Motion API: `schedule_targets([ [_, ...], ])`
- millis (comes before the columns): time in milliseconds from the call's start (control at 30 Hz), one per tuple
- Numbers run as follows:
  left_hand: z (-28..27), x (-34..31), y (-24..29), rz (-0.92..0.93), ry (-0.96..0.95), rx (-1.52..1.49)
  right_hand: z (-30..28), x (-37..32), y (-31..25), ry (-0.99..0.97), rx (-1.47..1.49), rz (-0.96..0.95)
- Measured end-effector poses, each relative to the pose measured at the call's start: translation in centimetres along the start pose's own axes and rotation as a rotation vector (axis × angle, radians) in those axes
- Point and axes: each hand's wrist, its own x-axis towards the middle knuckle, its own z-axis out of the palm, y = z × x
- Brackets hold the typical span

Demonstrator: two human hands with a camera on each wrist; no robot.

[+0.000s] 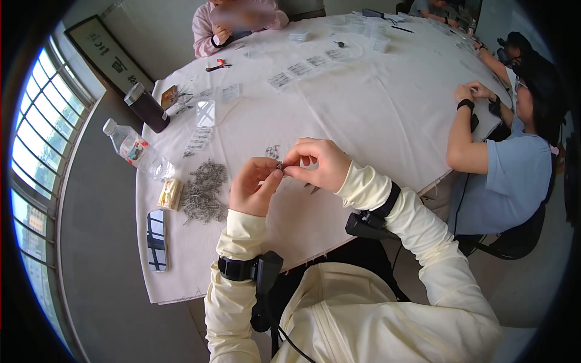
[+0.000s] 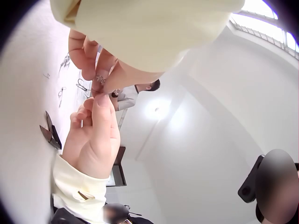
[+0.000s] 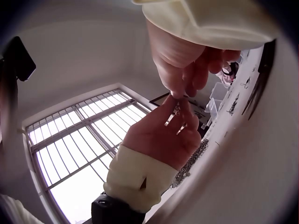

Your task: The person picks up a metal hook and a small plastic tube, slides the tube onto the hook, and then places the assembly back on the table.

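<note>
My left hand (image 1: pixel 251 184) pinches a small silvery metal piece (image 2: pixel 100 79) between thumb and fingertips, in front of my chest above the table. Thumb and forefinger of my right hand (image 1: pixel 321 163) pinch at the same spot from the other side, tip to tip with the left. Shiny parts of the piece show between the left fingers in the right wrist view; its exact shape is mostly hidden. Dark pliers (image 2: pixel 52 133) lie on the cloth beside the right hand, largely covered by it in the head view. Just beyond the fingertips lie a few loose metal pieces (image 1: pixel 272 151).
A heap of silvery metal pieces (image 1: pixel 206 190) lies left of my hands, near a tissue pack (image 1: pixel 170 193), a phone (image 1: pixel 157 241), a plastic bottle (image 1: pixel 136 148) and a dark flask (image 1: pixel 147 107). Filled clear trays (image 1: pixel 299 69) and red-handled pliers (image 1: pixel 219 65) sit farther back. Other people sit around the table.
</note>
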Motion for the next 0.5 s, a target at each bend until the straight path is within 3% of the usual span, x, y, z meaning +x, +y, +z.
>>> schedule_targets([
  [300,-0.14,-0.04,-0.41,-0.038,0.013,-0.109,-0.16,0.12,-0.28,0.010,-0.017,-0.007],
  [500,-0.29,0.17,-0.61,0.033,0.081,-0.002,-0.27,0.08,-0.56,0.094,-0.078,-0.073],
])
